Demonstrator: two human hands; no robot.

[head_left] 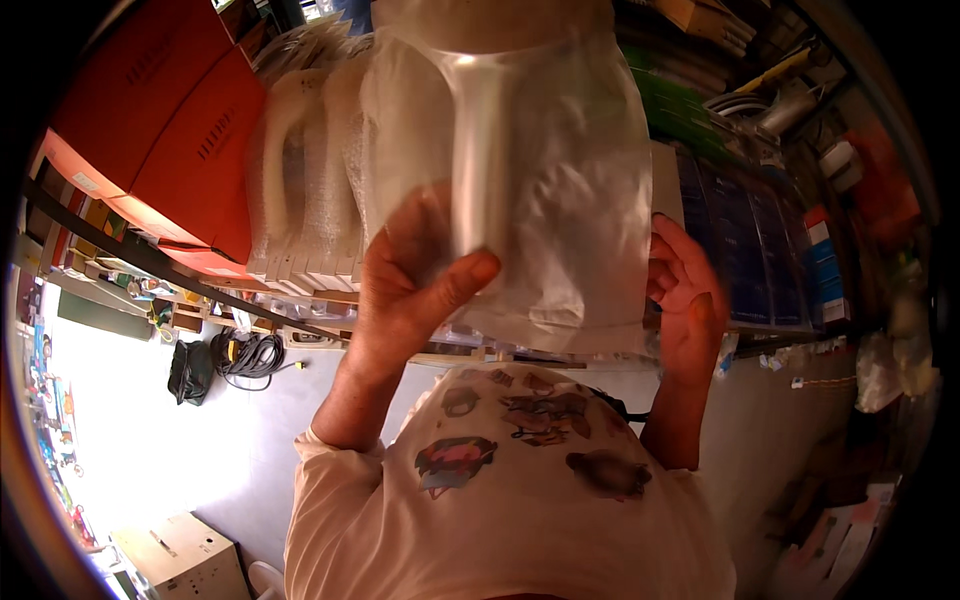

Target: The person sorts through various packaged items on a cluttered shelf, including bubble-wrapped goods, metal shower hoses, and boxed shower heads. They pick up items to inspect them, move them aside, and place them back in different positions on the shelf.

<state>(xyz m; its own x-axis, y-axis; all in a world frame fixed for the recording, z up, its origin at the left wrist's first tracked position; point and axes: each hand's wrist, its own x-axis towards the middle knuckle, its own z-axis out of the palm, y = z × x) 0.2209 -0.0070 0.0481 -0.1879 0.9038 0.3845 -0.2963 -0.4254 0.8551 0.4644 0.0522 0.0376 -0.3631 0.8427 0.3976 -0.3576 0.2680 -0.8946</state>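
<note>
A clear plastic bag hangs upright in front of me. Inside it is a pale, shiny item with a long handle that flares into a broad part at the top; its exact kind I cannot make out. My left hand is closed round the lower end of the handle through the plastic, thumb in front, fingers behind. Beside the bag's right edge is my right hand, its fingers loosely bent and apart, gripping nothing that I can see. The fingertips come close to the bag's edge.
Orange boxes stand on the shelf at left, beside a row of bubble-wrapped items. Dark blue packages lie at right. A coiled black cable and a beige box are on the floor at left.
</note>
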